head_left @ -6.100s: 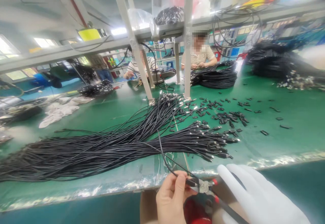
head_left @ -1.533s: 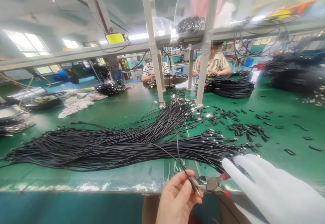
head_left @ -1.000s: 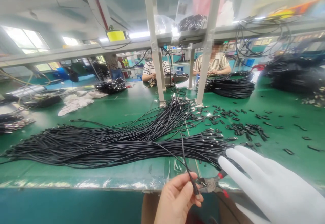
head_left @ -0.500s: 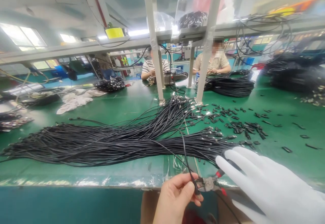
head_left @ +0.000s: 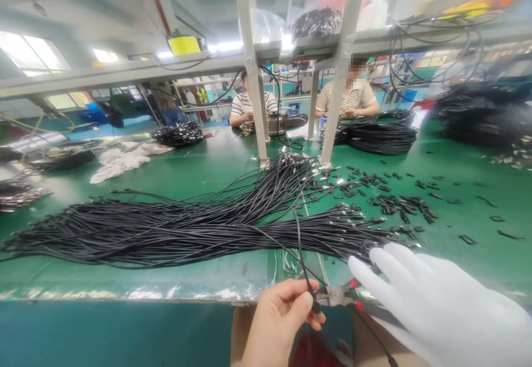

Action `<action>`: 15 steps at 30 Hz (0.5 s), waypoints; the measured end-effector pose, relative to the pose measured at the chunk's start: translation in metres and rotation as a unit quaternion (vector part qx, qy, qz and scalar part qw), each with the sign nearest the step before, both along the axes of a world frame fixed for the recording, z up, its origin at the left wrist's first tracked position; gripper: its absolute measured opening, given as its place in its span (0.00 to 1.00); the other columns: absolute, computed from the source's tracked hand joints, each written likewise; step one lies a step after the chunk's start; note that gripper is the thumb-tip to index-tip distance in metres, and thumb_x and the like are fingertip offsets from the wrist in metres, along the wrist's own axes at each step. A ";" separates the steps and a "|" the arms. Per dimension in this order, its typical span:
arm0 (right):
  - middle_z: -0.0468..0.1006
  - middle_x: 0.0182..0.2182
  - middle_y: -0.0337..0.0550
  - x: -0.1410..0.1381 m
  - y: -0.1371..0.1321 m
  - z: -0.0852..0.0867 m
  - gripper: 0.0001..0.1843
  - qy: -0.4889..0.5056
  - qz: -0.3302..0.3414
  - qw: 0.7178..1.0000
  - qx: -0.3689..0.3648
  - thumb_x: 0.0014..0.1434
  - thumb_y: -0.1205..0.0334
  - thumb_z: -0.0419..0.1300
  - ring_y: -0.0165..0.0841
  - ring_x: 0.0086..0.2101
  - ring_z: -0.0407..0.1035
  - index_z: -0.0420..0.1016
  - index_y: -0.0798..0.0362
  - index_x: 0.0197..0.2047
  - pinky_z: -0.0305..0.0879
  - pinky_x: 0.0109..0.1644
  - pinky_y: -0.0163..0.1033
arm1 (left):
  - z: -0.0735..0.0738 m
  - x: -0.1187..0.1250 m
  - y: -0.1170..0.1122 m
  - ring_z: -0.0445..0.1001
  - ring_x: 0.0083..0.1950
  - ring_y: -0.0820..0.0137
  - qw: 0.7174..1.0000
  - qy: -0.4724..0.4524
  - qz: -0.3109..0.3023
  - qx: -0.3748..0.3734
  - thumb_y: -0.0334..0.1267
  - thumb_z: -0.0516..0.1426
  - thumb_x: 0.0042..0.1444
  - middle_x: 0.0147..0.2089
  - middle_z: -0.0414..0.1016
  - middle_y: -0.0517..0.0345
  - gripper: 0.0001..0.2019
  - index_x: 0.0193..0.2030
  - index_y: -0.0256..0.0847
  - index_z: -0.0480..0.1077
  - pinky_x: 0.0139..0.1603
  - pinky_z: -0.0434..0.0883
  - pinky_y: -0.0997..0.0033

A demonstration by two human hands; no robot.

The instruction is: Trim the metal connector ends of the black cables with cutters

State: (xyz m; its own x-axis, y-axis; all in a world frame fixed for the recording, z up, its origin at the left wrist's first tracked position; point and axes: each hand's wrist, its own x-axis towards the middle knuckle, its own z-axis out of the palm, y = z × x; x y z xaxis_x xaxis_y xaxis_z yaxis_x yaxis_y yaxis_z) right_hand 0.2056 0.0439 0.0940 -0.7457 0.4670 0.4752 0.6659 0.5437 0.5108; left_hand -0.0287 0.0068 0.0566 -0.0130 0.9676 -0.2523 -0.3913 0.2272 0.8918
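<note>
My left hand (head_left: 286,314), bare, pinches a black cable (head_left: 301,245) close to its end between thumb and fingers, just past the table's front edge. In my right hand (head_left: 440,300), which wears a white glove, is a pair of cutting pliers (head_left: 334,296) with red and dark handles. The pliers' jaws meet the cable end right beside my left fingertips; the exact contact is partly hidden. Behind my hands lies a large bundle of black cables (head_left: 187,239) with metal connector ends. Small black plastic pieces (head_left: 403,206) are scattered to the right of it.
A green table (head_left: 199,170) spreads out ahead. Pale shelf posts (head_left: 253,67) rise from it. Coiled black cables (head_left: 374,137) lie behind, and white cloth (head_left: 120,162) is at left. Two people (head_left: 347,98) sit across the table. A cardboard box (head_left: 243,334) stands below the edge.
Both hands have shifted slightly left with the cable and pliers. The pliers' handles have come closer together.
</note>
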 end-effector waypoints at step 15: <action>0.65 0.24 0.34 0.006 0.011 -0.018 0.10 0.021 0.024 0.999 -0.044 0.55 0.62 0.60 0.33 0.22 0.59 0.61 0.45 0.37 0.42 0.30 0.43 | 0.005 -0.002 -0.001 0.78 0.27 0.72 0.998 -0.060 -0.005 -0.013 0.51 0.77 0.40 0.27 0.80 0.55 0.23 0.36 0.35 0.85 0.32 0.73 0.75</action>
State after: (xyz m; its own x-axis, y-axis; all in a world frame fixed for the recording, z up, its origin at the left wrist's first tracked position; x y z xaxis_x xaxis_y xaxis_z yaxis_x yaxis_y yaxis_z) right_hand 0.2111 0.0550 0.0755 -0.7482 0.4727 0.4656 0.6583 0.6166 0.4319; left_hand -0.0310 0.0054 0.0618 0.0289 0.9604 -0.2773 -0.4924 0.2551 0.8322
